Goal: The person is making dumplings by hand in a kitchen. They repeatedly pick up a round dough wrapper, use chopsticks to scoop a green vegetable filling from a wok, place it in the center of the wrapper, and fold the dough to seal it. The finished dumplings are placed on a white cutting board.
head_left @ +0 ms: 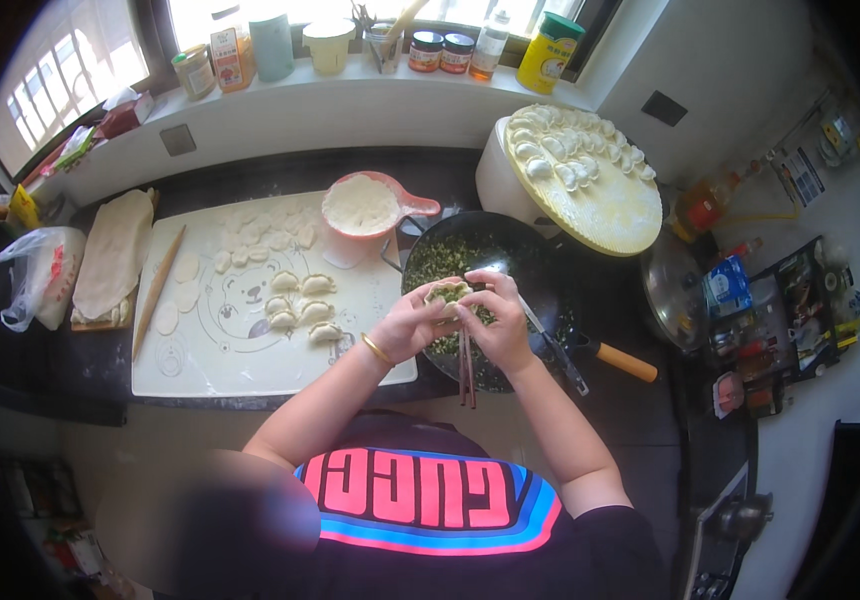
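Above the wok, my left hand [408, 322] and my right hand [498, 325] pinch a dumpling [446, 294] between them. Its wrapper is partly open, with green filling showing inside. A pair of dark chopsticks [467, 375] points down below the fingers, close to my right hand; whether that hand grips them is hidden. Under my hands, the black wok [540, 250] holds chopped green filling [435, 262]. A long metal utensil [555, 355] leans across its right side. Several folded dumplings [316, 308] lie on the white mat [370, 375] to the left.
Flat dough rounds [185, 267] and a rolling pin [158, 292] are on the mat's left. Behind stands a red-handled cup of flour [362, 205]. A round tray [610, 215] of dumplings tops a white container at right. The wok's wooden handle [627, 362] juts right. Dough sheets [110, 265] lie far left.
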A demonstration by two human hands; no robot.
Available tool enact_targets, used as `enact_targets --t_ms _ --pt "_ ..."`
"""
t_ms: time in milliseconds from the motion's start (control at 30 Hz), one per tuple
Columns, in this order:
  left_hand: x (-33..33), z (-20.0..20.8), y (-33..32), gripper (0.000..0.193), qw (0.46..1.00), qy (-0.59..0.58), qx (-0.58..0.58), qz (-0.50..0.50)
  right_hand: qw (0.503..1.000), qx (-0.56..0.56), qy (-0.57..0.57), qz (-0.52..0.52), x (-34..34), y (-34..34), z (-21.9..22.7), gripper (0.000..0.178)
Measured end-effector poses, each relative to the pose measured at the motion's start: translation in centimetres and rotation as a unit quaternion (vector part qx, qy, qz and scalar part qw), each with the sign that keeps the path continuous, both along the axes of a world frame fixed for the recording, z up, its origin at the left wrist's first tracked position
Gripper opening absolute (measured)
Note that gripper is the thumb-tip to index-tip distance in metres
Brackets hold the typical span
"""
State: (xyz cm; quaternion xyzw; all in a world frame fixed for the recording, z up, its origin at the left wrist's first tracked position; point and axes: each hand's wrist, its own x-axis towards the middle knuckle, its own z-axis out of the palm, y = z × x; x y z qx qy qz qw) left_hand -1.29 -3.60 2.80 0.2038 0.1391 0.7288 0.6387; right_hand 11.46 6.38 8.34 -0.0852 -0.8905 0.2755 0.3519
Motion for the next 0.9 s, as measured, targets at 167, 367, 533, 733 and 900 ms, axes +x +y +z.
enact_targets --t_ms 167,367,533,733,900 --pt "0.2 0.6 -0.3 0.049 0.983 0.168 -0.040 0.059 0.991 -0.127 -0.027 -0.044 -0.4 -0.3 0.9 0.009" --pt "-0.2 1.2 -0.3 0.049 0.955 0.272 -0.077 0.095 0.991 -0.119 -0.028 -0.054 -0.5 -0.3 1.2 0.010" --pt "-0.4 1.0 -0.2 0.052 0.930 0.347 -0.061 0.104 0.999 -0.036 -0.037 0.012 -0.3 0.5 1.3 0.013" --pt "-0.6 0.9 0.3 0.053 0.901 0.414 -0.035 0.125 0.999 0.013 -0.041 0.010 -0.6 1.4 0.8 0.010" --pt "-0.4 1.1 0.4 0.049 0.895 0.426 -0.045 0.124 0.998 0.051 -0.026 -0.027 -0.9 1.2 0.3 0.006"
